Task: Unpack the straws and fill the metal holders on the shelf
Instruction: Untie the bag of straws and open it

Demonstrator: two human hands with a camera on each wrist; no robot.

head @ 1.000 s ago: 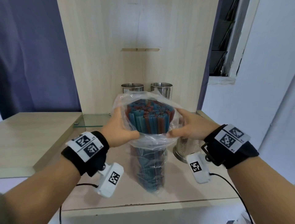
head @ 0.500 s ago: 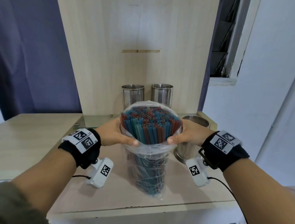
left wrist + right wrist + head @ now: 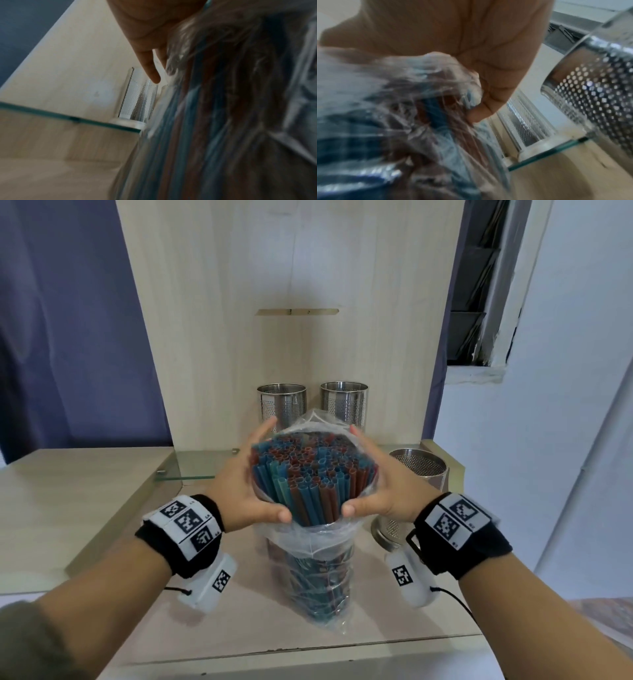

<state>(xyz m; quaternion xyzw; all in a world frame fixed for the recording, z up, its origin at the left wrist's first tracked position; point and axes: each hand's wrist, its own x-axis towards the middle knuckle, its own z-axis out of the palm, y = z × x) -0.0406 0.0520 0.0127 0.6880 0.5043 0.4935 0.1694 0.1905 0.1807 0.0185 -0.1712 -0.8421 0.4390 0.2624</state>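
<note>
Straws: bag now pushed down; upper bundle apparently bared, clasped by left hand and right hand; holders at 12 o'clock unfilled.

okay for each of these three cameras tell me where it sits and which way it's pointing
Head: on the head, looking forward and down at both hands around the straws; forearms show.
Left wrist: on the left wrist, looking along the palm at the bag and a back holder.
Right wrist: on the right wrist, looking along the fingers at the near holder.
Shared: bag, holders.
</note>
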